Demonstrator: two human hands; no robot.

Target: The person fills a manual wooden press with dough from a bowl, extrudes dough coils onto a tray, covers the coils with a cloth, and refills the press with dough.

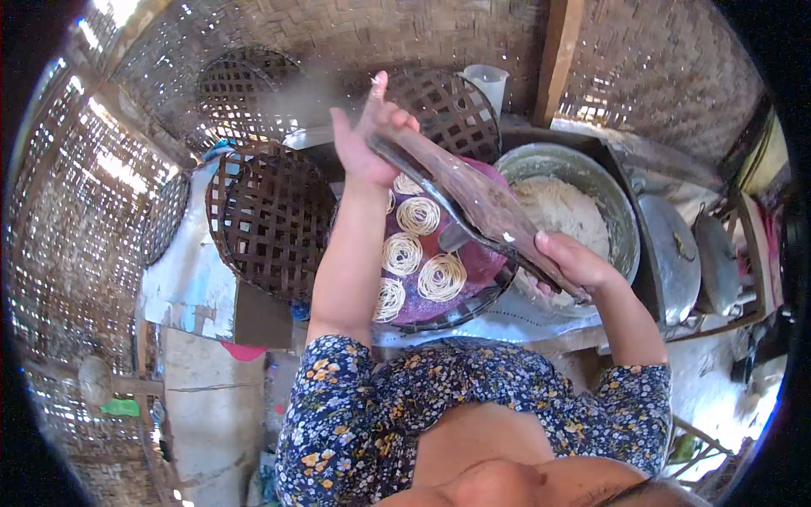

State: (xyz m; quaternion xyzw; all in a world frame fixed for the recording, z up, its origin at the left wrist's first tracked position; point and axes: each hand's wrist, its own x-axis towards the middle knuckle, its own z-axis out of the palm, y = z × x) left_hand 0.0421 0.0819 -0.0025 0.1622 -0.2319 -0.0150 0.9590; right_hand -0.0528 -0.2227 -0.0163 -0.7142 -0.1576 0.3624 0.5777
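A long, dark wooden press (pixel 486 198) lies slantwise in front of me, a short greyish cylinder (pixel 454 237) under its middle. Its lower right end is gripped by my right hand (pixel 577 262), thumb on top. At the upper left end, my left hand (pixel 372 135) has its palm turned up against the wood, thumb spread and one finger stretched out; the other fingers are partly bent. Below the press, several pale coiled noodle nests (pixel 441 277) lie on a purple sheet (pixel 407 311). Part of the sheet is hidden by the press and my left forearm.
A large metal basin (pixel 627 211) of pale dough (pixel 562 211) stands at the right. Woven baskets (pixel 270 211) are on the left, with another basket (pixel 452 114) behind. A plastic pitcher (pixel 487 84) stands at the back. Lidded pots (pixel 667 245) are far right.
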